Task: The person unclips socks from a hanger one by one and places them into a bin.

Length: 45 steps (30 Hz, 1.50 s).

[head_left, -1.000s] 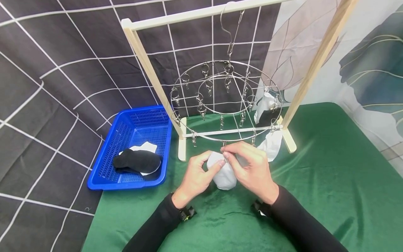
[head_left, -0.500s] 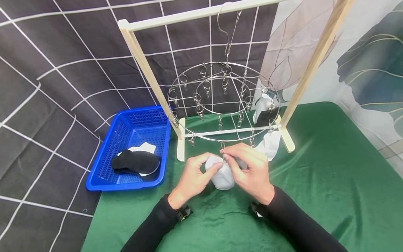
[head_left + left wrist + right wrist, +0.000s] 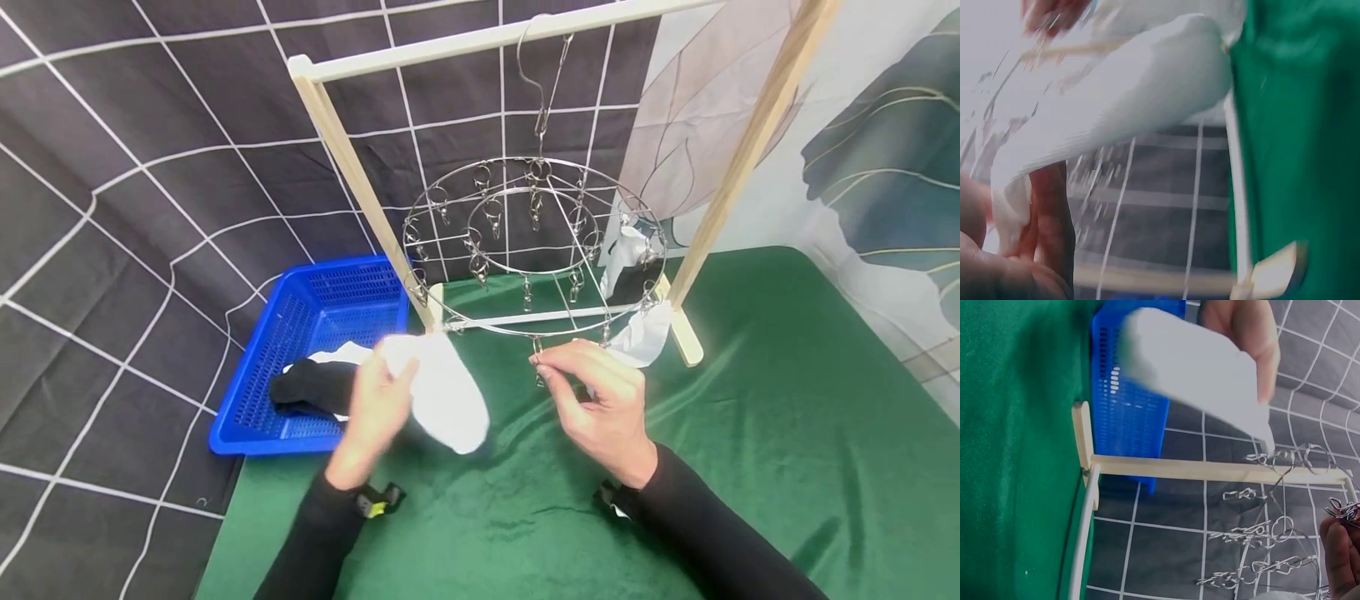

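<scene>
1. Up at head height now, the widest view: forward and down over the green-covered desk [image 3: 772, 417], blue basket [image 3: 345, 321], wooden stand [image 3: 357, 179], left hand [image 3: 378, 400] and right hand [image 3: 600, 400].
2. Down at the left wrist, very near: it looks past the left hand and white sock [image 3: 447, 396], tipped sideways, desk along the right edge.
3. Over at the right wrist, tipped the opposite way, desk at left, facing across to the basket.
4. Shared by all three: sock, stand, desk.
</scene>
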Motion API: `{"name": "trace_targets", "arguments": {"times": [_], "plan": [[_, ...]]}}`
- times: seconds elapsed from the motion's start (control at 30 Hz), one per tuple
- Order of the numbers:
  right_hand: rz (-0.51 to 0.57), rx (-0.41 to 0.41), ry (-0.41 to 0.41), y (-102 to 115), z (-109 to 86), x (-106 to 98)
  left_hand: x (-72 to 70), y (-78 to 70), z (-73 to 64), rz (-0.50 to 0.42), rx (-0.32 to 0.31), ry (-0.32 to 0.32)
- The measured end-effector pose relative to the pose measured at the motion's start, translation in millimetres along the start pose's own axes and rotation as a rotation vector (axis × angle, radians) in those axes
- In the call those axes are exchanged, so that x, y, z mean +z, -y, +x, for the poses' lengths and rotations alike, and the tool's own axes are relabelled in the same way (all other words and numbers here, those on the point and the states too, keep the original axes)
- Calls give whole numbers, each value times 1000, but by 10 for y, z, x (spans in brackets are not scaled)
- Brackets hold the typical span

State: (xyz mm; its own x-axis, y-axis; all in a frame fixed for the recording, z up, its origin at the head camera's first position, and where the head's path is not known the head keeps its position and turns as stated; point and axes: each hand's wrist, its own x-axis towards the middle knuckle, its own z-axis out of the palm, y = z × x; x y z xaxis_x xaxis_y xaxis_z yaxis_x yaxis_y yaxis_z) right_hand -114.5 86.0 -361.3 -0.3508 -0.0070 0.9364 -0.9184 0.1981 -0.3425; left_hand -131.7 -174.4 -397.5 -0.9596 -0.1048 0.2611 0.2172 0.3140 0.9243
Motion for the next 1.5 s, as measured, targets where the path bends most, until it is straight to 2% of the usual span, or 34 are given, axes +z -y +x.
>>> {"name": "trace_targets", "arguments": {"times": [0.1,0.17,0.23,0.3,0.37,0.53,0.6,0.67,0.73,0.8,0.87,0.93,1.03,1.13,1.2,1.27,1.3,1.37,1.43,1.5], "plan": [[4,3,9,6,0,6,-394,33,112,-111,-124,-154],[15,5,9,8,0,11,-659,62,193,-208,-180,-242],[26,10,11,9,0,14,-905,112,262,-291,-220,-297],[30,14,13,12,-1,16,-1117,187,311,-299,-262,-321],[27,14,19,15,-3,16,-1280,271,342,-241,-303,-304],[12,-4,30,21,-12,15,-1523,481,322,99,-393,-160],[5,-10,32,20,-16,13,-1569,533,293,246,-393,-134],[-3,-18,32,19,-18,14,-1594,540,259,397,-357,-154],[-4,-29,32,15,-22,20,-1595,512,215,543,-286,-195],[-8,-44,34,16,-23,26,-1568,447,168,672,-173,-238],[-9,-55,36,17,-21,33,-1498,365,134,754,-17,-251],[-18,-66,38,23,-15,37,-1376,260,114,787,158,-232],[-37,-84,40,26,-10,39,-1092,60,102,749,445,-164],[-52,-99,49,20,-20,41,-732,-218,61,642,719,-82],[-58,-103,62,13,-38,49,-498,-433,9,569,880,-29],[-62,-104,73,4,-60,57,-287,-629,-35,515,1012,27],[-64,-103,80,4,-66,57,-188,-709,-49,494,1066,49],[-70,-111,86,-7,-80,58,-15,-819,-64,478,1126,88],[-76,-123,91,-16,-86,54,128,-854,-56,489,1150,104],[-86,-138,100,-22,-86,50,237,-856,-40,507,1141,111]]}}
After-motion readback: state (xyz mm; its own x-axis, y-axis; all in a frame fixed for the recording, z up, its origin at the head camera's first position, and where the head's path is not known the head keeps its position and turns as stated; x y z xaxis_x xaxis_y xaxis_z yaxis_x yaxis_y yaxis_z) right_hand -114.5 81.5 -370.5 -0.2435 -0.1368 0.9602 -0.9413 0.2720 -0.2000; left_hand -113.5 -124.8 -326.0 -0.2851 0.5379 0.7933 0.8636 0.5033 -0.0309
